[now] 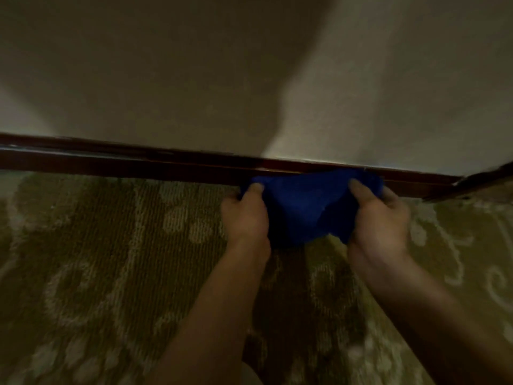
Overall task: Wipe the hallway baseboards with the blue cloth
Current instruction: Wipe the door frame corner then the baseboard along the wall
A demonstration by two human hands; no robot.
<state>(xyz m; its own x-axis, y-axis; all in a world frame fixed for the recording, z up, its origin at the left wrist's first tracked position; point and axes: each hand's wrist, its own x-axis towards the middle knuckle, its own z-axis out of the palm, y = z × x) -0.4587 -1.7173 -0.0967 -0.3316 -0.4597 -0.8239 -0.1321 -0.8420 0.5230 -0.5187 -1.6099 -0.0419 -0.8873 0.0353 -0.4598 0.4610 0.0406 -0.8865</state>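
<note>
Down low, the left hand (pixel 245 215) and the right hand (pixel 379 218) each grip one end of the blue cloth (pixel 308 207), thumbs on top and fingers curled under it. Its upper edge lies against the dark wooden baseboard (pixel 125 162), which runs along the foot of the pale wall (pixel 166 65) above the patterned carpet (pixel 97 259). No writing or label can be read on anything.

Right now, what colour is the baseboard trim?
Dark reddish-brown wooden baseboard, glossy; head view shows it best.
</note>
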